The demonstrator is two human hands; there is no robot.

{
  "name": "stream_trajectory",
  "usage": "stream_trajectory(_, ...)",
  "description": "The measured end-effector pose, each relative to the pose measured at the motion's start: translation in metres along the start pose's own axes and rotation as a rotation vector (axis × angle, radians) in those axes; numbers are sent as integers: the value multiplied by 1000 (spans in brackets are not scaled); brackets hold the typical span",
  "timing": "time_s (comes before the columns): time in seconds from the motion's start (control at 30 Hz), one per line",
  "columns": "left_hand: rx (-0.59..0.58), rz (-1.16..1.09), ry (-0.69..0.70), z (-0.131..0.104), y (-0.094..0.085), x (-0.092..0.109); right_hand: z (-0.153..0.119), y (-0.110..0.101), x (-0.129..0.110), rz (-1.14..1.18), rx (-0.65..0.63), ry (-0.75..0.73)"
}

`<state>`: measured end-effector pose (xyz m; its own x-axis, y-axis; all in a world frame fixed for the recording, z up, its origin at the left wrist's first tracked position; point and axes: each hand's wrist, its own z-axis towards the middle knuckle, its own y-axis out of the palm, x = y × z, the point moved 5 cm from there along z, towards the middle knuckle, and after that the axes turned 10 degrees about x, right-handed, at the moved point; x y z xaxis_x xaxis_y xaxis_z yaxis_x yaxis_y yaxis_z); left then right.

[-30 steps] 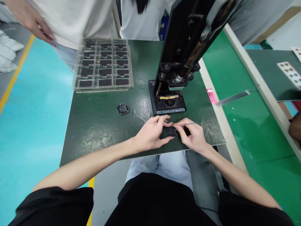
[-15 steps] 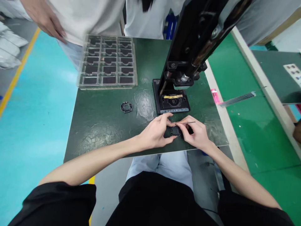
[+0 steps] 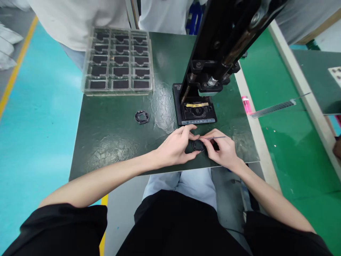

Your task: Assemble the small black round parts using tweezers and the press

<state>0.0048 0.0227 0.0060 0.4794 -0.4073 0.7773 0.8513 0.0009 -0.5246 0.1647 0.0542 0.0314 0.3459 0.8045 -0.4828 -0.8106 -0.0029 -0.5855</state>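
Close before the black metal press (image 3: 205, 64), grips a round black plastic part (image 3: 198, 145) with left hand (image 3: 178, 146) fingers, pinches a thin grey rod (image 3: 218, 137) with right hand (image 3: 223, 148), seemingly partway, with handwork remaining.

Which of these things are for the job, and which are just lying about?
Apparently in use:
round black part, between thumb and fingers of the left hand
thin rod, in the right hand

Seemingly idle:
second round part
clear tray
black press
pink item
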Motion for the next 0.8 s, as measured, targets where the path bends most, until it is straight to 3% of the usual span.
stream_trajectory(0.37,25,-22,12,-1,3,-3,-4,11,-8,-19,-102,-63)
stream_trajectory(0.47,30,-30,3,-1,4,-3,-5,9,-7,30,-65,-63)
stream_trajectory(0.63,23,-32,6,-1,3,-2,-4,-2,7,76,95,164)
stream_trajectory(0.8,14,-19,4,-1,3,-2,-6,2,11,71,25,278)
